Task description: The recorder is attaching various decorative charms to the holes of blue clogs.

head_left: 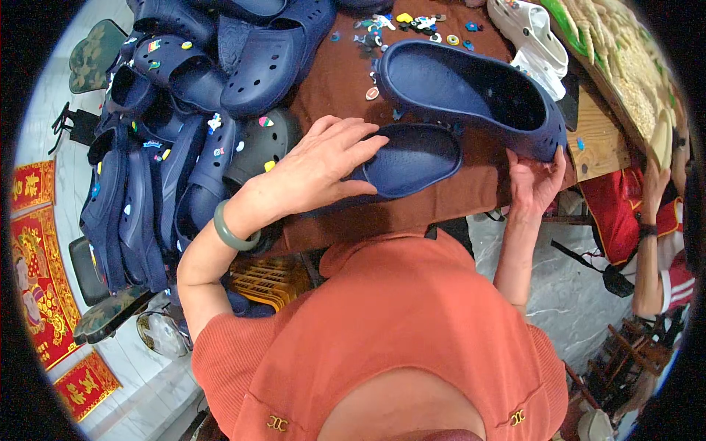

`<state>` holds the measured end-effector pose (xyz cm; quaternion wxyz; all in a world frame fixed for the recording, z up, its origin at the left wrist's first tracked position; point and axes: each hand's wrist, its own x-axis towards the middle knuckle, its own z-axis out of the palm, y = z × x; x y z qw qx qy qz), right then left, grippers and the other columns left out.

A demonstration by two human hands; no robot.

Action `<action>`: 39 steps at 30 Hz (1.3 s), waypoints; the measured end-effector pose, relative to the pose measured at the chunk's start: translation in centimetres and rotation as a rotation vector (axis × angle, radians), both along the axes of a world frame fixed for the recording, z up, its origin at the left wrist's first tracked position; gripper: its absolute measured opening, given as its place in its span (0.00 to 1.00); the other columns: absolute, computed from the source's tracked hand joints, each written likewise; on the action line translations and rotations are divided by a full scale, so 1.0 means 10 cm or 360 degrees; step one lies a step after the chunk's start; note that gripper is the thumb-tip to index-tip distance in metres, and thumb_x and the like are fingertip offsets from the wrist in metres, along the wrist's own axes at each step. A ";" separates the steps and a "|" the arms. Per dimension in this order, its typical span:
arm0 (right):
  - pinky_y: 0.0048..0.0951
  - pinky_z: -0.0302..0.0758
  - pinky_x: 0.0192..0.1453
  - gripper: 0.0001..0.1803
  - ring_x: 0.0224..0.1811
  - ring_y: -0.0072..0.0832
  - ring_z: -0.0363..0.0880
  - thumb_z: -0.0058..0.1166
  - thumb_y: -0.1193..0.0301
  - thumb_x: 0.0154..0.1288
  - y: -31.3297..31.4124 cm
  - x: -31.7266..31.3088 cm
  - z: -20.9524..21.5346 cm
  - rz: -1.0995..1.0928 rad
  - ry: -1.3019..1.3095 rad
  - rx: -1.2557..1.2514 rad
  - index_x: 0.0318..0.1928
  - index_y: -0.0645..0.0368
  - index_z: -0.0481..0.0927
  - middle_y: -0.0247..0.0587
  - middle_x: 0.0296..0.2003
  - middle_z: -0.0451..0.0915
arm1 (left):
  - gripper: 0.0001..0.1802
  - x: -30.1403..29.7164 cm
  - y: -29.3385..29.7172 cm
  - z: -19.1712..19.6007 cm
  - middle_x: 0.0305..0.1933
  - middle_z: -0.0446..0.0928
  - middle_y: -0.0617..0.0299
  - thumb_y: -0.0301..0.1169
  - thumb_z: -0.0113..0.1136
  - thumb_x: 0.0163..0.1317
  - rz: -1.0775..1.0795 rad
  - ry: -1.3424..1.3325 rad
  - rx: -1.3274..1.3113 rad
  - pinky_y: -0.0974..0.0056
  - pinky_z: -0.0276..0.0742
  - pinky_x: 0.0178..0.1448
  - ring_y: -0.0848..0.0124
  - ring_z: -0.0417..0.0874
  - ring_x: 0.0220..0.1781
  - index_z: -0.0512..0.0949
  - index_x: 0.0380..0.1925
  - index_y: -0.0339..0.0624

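Observation:
My right hand (535, 180) grips the toe end of a navy blue foam clog (434, 70), with fingers underneath and the heel end pointing to the far left. That clog is raised a little and tilted. Below it, a second navy clog (419, 158) lies on the brown cloth, its heel end showing. My left hand (323, 165) is stretched flat over the front part of this second clog, fingers spread and fingertips at its opening. The hand and wrist hide most of its toe.
Navy clogs (265, 66), some with small charms, pile up at the left beside a dark grey clog (259, 140). Loose colourful charms (423, 26) lie scattered on the brown cloth (334, 81). White clogs (537, 44) stand far right. Another person's arm (651, 213) shows at the right edge.

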<state>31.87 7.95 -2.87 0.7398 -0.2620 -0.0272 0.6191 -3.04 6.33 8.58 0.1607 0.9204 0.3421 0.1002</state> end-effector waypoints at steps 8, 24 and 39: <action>0.47 0.70 0.58 0.24 0.56 0.40 0.72 0.57 0.65 0.57 -0.38 0.44 0.44 -0.0434 -0.0321 0.0068 0.54 0.57 0.72 0.40 0.54 0.75 | 0.28 0.11 0.07 0.02 0.56 0.71 0.49 0.40 0.65 0.52 -0.0153 0.0157 -0.0066 0.51 0.61 0.63 0.52 0.67 0.62 0.72 0.51 0.37; 0.42 0.73 0.38 0.31 0.34 0.49 0.80 0.62 0.55 0.49 -1.88 2.24 0.67 0.0275 -0.3764 -0.1263 0.50 0.60 0.72 0.54 0.29 0.79 | 0.27 0.25 0.21 0.09 0.57 0.74 0.55 0.35 0.68 0.49 -0.0102 0.0170 -0.0186 0.56 0.64 0.64 0.57 0.70 0.62 0.75 0.50 0.37; 0.42 0.68 0.61 0.24 0.56 0.40 0.73 0.52 0.60 0.62 -0.88 1.73 0.80 -0.0444 -0.0899 -0.0280 0.55 0.61 0.73 0.44 0.53 0.75 | 0.49 0.14 0.06 0.04 0.61 0.67 0.46 0.45 0.67 0.51 -0.0014 -0.0071 -0.0093 0.54 0.59 0.66 0.53 0.66 0.65 0.53 0.66 0.35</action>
